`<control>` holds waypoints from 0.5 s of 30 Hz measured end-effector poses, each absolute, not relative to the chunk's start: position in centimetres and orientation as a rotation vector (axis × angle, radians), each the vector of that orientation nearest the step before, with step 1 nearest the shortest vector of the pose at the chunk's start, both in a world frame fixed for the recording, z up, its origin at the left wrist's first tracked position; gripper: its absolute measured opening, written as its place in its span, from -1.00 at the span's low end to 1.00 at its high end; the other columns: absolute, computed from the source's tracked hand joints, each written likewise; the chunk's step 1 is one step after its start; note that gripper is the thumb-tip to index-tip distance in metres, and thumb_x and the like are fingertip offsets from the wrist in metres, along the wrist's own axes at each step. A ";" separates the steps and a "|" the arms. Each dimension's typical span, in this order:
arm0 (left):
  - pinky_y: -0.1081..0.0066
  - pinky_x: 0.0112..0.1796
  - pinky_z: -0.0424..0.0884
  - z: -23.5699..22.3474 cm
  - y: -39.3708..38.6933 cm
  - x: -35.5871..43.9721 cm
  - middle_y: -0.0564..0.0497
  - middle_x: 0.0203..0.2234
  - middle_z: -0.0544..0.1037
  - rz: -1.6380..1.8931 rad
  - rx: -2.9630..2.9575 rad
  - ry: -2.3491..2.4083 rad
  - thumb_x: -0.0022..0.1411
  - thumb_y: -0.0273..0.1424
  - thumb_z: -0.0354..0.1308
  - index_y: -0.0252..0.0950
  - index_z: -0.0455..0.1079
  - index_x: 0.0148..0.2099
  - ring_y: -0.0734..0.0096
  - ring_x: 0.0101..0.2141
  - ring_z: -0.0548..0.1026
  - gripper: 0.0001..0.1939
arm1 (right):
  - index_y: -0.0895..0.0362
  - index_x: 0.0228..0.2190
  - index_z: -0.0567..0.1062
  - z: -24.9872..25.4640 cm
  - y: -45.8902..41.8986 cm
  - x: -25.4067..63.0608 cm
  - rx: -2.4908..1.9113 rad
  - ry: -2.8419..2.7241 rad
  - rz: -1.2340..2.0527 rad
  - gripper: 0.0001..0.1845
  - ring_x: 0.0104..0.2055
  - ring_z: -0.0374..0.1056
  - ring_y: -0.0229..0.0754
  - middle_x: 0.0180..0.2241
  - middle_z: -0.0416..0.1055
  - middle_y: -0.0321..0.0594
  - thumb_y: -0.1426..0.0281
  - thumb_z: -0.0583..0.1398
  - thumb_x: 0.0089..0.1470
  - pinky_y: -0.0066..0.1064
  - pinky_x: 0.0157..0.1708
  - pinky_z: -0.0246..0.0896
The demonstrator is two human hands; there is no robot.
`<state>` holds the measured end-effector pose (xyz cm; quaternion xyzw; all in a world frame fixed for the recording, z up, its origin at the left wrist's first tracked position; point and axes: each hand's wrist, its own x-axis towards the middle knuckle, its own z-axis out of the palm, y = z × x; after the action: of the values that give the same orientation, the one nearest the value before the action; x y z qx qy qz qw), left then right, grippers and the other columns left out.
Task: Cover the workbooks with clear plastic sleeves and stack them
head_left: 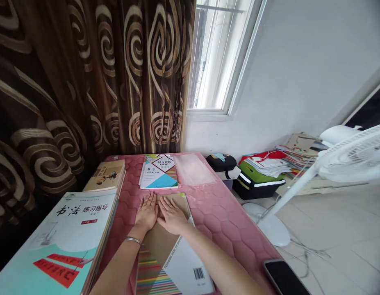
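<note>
A book [174, 254] with a brown, white and striped back cover lies flat on the pink quilted table cover. My left hand [147, 212] rests on its upper left part, palm down and fingers stretched out. Beside it my right hand [171, 215] lies flat on the same cover, fingers extended and pointing away from me. A barcode shows near the book's lower right corner. Just beyond both hands sits a workbook [159, 172] with a white and blue cover, on top of other booklets. A clear plastic sheet [196, 169] lies to its right.
At the left stands a stack of books [76, 221], with a brown-covered pile [105, 176] behind. A phone [285, 278] lies at the table's right edge. On the floor side are a white fan [300, 180] and a black box [257, 186]. A patterned curtain [131, 82] hangs behind.
</note>
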<state>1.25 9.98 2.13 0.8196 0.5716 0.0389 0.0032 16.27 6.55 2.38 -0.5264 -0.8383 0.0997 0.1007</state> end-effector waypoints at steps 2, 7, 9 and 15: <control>0.15 0.26 -0.04 2.1 10.0 1.2 -0.08 0.33 0.00 0.146 2.561 1.789 0.34 -0.34 -0.29 -0.41 -0.04 0.36 0.23 0.30 0.02 -0.41 | 0.36 0.28 0.01 2.6 7.5 18.1 -1.700 -2.433 0.287 -0.28 0.39 -0.34 -0.07 0.34 -0.21 0.01 0.14 -0.19 0.26 -0.12 0.33 -0.45; 0.14 0.26 -0.05 2.4 9.9 1.1 -0.07 0.33 0.01 0.154 2.525 1.811 0.35 -0.31 -0.29 -0.41 -0.06 0.37 0.19 0.30 0.03 -0.40 | 0.38 0.28 -0.02 2.3 7.9 22.2 -1.986 -2.257 0.240 -0.28 0.39 -0.36 -0.05 0.36 -0.30 -0.02 0.18 -0.23 0.26 -0.13 0.32 -0.46; 0.09 0.27 -0.10 2.6 9.7 1.6 -0.08 0.32 0.04 0.172 2.522 1.862 0.34 -0.33 -0.29 -0.40 -0.03 0.36 0.19 0.29 0.04 -0.41 | 0.36 0.29 -0.03 2.0 7.8 22.5 -2.016 -2.231 0.217 -0.28 0.39 -0.36 -0.04 0.36 -0.34 -0.05 0.17 -0.22 0.25 -0.12 0.32 -0.47; 0.06 0.25 -0.05 2.1 5.0 5.5 -0.23 0.30 0.05 0.208 2.521 1.968 0.31 -0.39 -0.26 -0.48 0.03 0.33 0.13 0.29 0.06 -0.42 | 0.35 0.29 -0.04 1.4 7.6 21.8 -2.032 -2.215 0.185 -0.29 0.39 -0.36 -0.05 0.36 -0.37 -0.06 0.19 -0.22 0.25 -0.13 0.31 -0.45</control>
<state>5.52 4.96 2.05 0.7863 0.6136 0.0650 -0.0317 21.82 7.65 1.45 -0.6734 -0.7339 0.0614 0.0650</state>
